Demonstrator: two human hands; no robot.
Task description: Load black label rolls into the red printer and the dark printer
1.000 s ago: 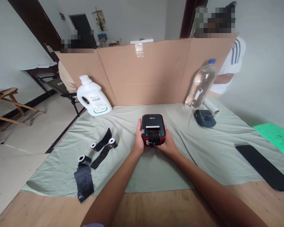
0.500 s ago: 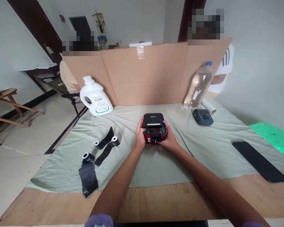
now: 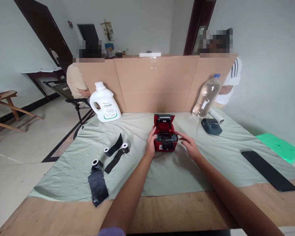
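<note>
A small red and black label printer [image 3: 162, 147] stands on the cloth in front of me with its lid [image 3: 164, 122] raised, so the red inside shows. A strip of black, glossy label tape [image 3: 167, 143] hangs over its front. My left hand [image 3: 151, 143] grips the printer's left side. On the other side, my right hand [image 3: 188, 145] has its fingers apart, with the fingertips close to the right rim; whether they touch is hard to see. Several black label rolls [image 3: 125, 148] with partly unrolled strips lie to the left of the printer.
Behind stands a cardboard screen [image 3: 159, 85], with a white detergent bottle [image 3: 105, 103] at left and a clear water bottle [image 3: 206, 95] at right. A dark device [image 3: 211, 126], a paper tube [image 3: 216, 115] and a black phone-like slab [image 3: 267, 170] lie rightward. Two people sit beyond the screen.
The printer's lid has swung up from closed to open. My right hand has come away from its grip on the right side and its fingers have spread. The view has shifted slightly.
</note>
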